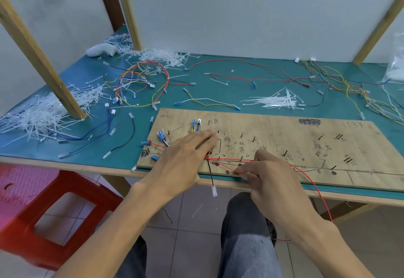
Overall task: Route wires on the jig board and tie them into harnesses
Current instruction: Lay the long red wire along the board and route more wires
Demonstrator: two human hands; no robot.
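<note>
The left hand (185,157) and the right hand (273,179) are shown bare, and both forearms are left uncovered down to the lower edge of the view. The legs are clad in faded grey-blue denim trousers (244,234), worn paler over the right knee and creased along the thigh. Only a narrow strip of the left trouser leg is shown. A dark shape beside the right knee cannot be identified.
</note>
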